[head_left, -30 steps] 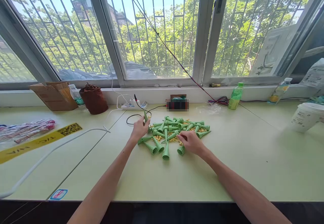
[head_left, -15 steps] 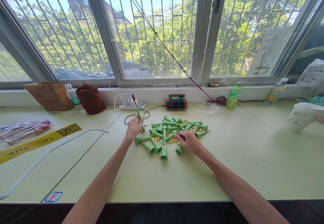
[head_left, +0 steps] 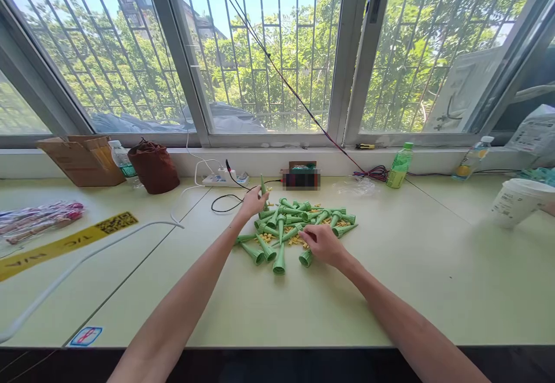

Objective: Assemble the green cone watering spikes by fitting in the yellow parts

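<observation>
Several green plastic watering spikes, cone-shaped with wide ribbed collars, lie in a loose pile on the table. Small yellow plastic pieces are scattered among them. My left hand is closed around one green spike, held with its point upward at the pile's back left edge; a bit of yellow shows beside it. At the pile's right side, my right hand has its fingertips pinched together just over the yellow pieces. Whatever is between those fingertips is too small to make out. One spike lies beneath that hand.
Behind the pile stand a power strip with cables and a small dark box. A green bottle and a white cup are to the right. A brown pouch, carton and white cable are leftward.
My left hand has moved right, carrying the upright green spike to the back left edge of the pile. My right hand stays almost in place, still pinched.
</observation>
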A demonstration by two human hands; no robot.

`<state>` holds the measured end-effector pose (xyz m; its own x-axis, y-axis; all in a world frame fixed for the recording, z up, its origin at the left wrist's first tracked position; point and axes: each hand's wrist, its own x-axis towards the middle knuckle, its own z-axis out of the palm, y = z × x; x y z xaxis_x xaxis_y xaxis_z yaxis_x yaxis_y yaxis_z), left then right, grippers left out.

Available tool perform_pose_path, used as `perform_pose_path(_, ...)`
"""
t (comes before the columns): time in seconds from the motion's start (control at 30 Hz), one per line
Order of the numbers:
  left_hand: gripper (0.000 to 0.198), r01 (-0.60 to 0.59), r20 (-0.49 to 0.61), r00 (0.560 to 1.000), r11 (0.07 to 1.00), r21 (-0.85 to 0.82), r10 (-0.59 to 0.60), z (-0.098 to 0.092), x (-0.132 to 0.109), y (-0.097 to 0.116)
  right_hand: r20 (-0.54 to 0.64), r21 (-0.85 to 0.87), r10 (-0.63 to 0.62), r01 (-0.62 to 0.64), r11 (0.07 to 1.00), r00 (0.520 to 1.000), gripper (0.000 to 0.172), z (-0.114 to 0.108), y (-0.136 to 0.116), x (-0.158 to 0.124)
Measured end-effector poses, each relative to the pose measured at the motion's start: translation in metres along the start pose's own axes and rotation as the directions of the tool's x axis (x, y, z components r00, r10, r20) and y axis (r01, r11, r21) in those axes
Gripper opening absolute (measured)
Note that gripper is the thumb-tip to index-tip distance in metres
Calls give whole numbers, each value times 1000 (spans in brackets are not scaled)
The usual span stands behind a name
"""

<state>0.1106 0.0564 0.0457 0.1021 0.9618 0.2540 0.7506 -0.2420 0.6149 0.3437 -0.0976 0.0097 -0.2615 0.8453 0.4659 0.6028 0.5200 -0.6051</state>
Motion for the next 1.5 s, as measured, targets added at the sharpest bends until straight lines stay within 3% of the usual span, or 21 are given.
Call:
perform_pose_path(0.23,26,-95,69,993,995,-12,96,-2,-18,5,2,-8,-6,6,1000,1000,39,0,-1,0)
perform_pose_path(0.5,41,-87,-14,996,996,-22,86,-3,-40,12,0,-7,5,-5,1000,1000,40,-2,-3,-1)
perform_pose_path(0.57,46,-88,-149,985,996,-29,83,-4,-47,16,-2,-8,6,-6,1000,1000,40,-2,-2,0)
perform_pose_path(0.63,40,-129,-360,925,992,8,123,-6,-55,24,-2,-10,7,-7,1000,1000,40,-1,-1,0)
perform_pose_path(0.7,27,-194,-446,871,978,73,206,-8,-64,34,-4,-12,5,-5,1000,1000,40,-2,-1,0)
perform_pose_path(0.73,23,-240,-408,875,965,105,261,-8,-68,41,-2,-10,1,-2,1000,1000,40,-2,-1,0)
perform_pose_path(0.83,20,-393,-121,904,908,146,410,-2,-75,60,-1,-6,-11,11,1000,1000,39,-2,-1,0)
perform_pose_path(0.93,28,-345,90,939,892,292,333,13,-70,76,-10,-21,-18,18,1000,1000,39,-1,0,0)
perform_pose_path(1.07,37,-260,161,963,890,375,214,34,-50,85,-11,-28,-19,19,999,1000,38,-1,0,1)
perform_pose_path(1.2,27,-232,225,963,873,429,146,47,-32,87,-6,-36,-2,2,999,1000,37,-1,0,1)
perform_pose_path(1.5,24,-262,292,948,829,494,125,45,-32,93,6,-22,3,-3,1000,1000,38,-1,-1,2)
